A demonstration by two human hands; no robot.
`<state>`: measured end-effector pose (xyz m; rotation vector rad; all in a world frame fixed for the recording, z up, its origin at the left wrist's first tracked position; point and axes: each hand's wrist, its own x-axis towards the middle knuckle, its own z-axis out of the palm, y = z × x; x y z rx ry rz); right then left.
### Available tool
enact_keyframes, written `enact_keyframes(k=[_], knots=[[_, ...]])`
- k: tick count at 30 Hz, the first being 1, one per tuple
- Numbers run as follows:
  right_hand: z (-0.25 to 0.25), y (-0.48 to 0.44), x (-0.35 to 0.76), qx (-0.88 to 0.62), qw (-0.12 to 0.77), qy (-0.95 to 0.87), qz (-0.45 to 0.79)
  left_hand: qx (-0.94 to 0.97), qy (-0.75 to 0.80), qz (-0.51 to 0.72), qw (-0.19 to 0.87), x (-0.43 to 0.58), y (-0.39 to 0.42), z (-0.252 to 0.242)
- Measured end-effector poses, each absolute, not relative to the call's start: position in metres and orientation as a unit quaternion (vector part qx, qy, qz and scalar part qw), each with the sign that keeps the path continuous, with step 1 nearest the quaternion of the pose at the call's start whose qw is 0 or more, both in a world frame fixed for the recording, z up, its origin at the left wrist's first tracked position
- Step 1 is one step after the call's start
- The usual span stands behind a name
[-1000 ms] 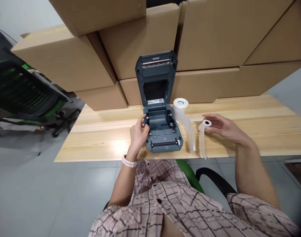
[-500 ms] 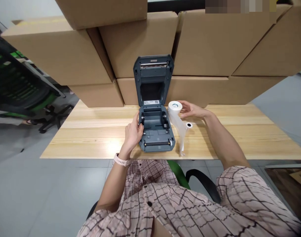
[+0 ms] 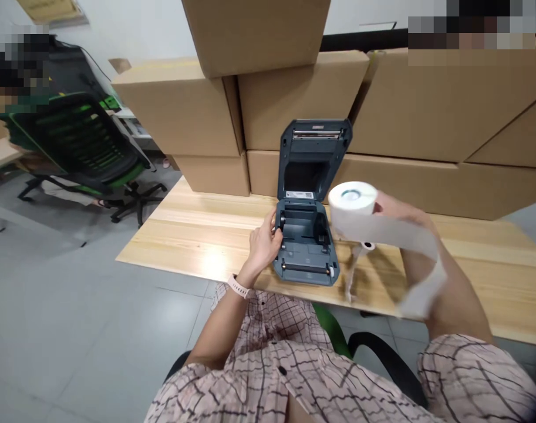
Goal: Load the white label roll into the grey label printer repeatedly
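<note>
A dark grey label printer (image 3: 303, 244) stands on the table with its lid (image 3: 312, 153) raised and its inside bare. My left hand (image 3: 266, 239) grips the printer's left side wall, thumb over the rim. Beside the printer's right side, my right hand (image 3: 400, 211) holds a white label roll (image 3: 347, 202) up off the table, its fingers partly hidden behind the roll. A loose strip (image 3: 426, 241) of backing trails from the roll across my right forearm, blurred. Below the roll, a smaller roll with a dark core (image 3: 367, 246) lies on the table, a crumpled strip (image 3: 350, 273) hanging from it.
Stacked cardboard boxes (image 3: 294, 97) form a wall behind the printer. The wooden table (image 3: 197, 235) ends close to my lap. At the left are an office chair (image 3: 78, 141) and a seated person, partly blurred out. A black armrest (image 3: 386, 358) is at my right side.
My right hand has taken hold of the label roll and lifted it from the table, its strip swinging out rightward. My left hand stays on the printer. The view has turned left.
</note>
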<state>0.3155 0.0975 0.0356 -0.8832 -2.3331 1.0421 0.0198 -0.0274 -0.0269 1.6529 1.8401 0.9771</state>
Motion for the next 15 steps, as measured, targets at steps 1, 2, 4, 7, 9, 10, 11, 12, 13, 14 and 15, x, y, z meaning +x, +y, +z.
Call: enact_keyframes(k=[1, 2, 4, 7, 9, 10, 11, 12, 13, 14, 15], knots=[[0.045, 0.096, 0.302, -0.306, 0.175, -0.860, 0.370, 0.603, 0.672, 0.358, 0.240, 0.020, -0.028, -0.027], [0.053, 0.095, 0.287, -0.296, 0.123, -0.878, 0.354, 0.603, 0.671, 0.357, 0.241, 0.020, -0.028, -0.027], [0.065, 0.094, 0.257, -0.291, 0.021, -0.911, 0.290, 0.606, 0.673, 0.350, 0.239, 0.019, -0.028, -0.027], [0.068, 0.094, 0.224, -0.311, -0.058, -0.928, 0.196, 0.611, 0.678, 0.336, 0.231, 0.019, -0.027, -0.026], [0.063, 0.097, 0.213, -0.318, -0.090, -0.928, 0.169, 0.613, 0.678, 0.333, 0.231, 0.018, -0.027, -0.026], [0.060, 0.098, 0.209, -0.321, -0.103, -0.927, 0.164, 0.615, 0.677, 0.333, 0.231, 0.017, -0.027, -0.026], [0.056, 0.099, 0.206, -0.323, -0.116, -0.925, 0.162, 0.617, 0.674, 0.335, 0.230, 0.017, -0.027, -0.026], [0.052, 0.100, 0.203, -0.325, -0.127, -0.923, 0.161, 0.618, 0.671, 0.337, 0.230, 0.016, -0.027, -0.026], [0.048, 0.101, 0.201, -0.328, -0.137, -0.921, 0.159, 0.620, 0.668, 0.341, 0.230, 0.015, -0.027, -0.026], [0.044, 0.102, 0.198, -0.331, -0.144, -0.919, 0.158, 0.620, 0.666, 0.344, 0.230, 0.015, -0.027, -0.026], [0.040, 0.104, 0.197, -0.334, -0.147, -0.918, 0.155, 0.620, 0.665, 0.346, 0.231, 0.014, -0.026, -0.027]])
